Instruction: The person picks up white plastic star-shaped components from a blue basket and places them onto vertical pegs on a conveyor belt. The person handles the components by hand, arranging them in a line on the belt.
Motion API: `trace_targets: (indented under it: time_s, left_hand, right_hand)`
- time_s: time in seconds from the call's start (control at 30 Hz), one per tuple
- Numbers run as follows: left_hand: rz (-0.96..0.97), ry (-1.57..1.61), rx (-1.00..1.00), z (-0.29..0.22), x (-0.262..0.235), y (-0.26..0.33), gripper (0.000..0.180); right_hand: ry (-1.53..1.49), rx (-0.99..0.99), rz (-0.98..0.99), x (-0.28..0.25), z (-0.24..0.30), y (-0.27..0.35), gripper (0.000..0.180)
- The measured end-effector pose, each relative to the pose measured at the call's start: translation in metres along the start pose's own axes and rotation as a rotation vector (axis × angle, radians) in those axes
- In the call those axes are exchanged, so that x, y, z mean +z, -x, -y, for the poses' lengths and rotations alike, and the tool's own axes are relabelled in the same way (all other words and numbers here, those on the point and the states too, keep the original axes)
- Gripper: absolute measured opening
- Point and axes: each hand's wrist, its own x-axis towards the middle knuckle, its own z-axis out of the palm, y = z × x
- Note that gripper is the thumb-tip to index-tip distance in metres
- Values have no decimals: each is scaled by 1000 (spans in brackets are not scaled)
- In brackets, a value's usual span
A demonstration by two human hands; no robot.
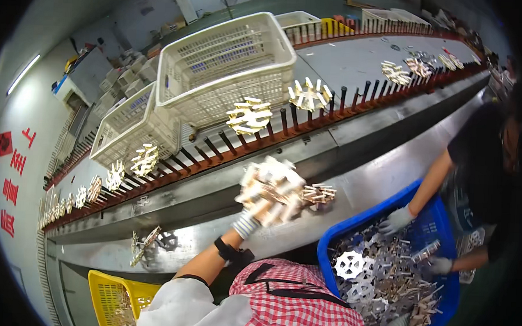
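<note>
I am carrying a pale, star-shaped cluster of metal parts (270,189) in my gloved hand (248,221) toward the row of dark pegs (233,141), needing alignment next; my other hand is unseen.

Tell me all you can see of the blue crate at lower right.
The blue crate looks like plastic, rectangular, with perforated walls and a thick rim. It sits upright, below the metal ledge, and is heaped with pale star-shaped metal parts. A co-worker's two gloved hands reach into it from the right. Its far corner is cut off.
</note>
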Motion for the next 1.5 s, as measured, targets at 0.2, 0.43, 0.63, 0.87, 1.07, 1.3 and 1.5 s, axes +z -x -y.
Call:
trace_targets:
  time_s: [0.2, 0.43, 0.63, 0.87, 1.07, 1.3, 1.5]
  left_hand:
    - [-792, -1263, -288, 132, -258, -14, 40]
    - [-882, -1219, -378, 203, -379, -16, 36]
    - [-782, -1366, -327, 220, -395, 6, 37]
    - [-646, -1357, -154, 237, -462, 33, 42]
    - [-811, -1159, -204, 267, -484, 57, 53]
    - [-832, -1361, -227, 325, -501, 73, 45]
    - [-816, -1377, -513, 333, -485, 72, 46]
  right_hand:
    - [-482, 74, 241, 49, 81, 92, 21]
    - [-672, 14, 475, 119, 167, 170, 21]
    - [-752, -20, 692, 167, 232, 242, 23]
    - [-958, 32, 1281, 233, 276, 302, 30]
    - [-513, -333, 969, 268, 309, 375, 45]
    - [-1088, 375, 1327, 313, 336, 354, 29]
    - [-989, 503, 1150, 326, 363, 372, 23]
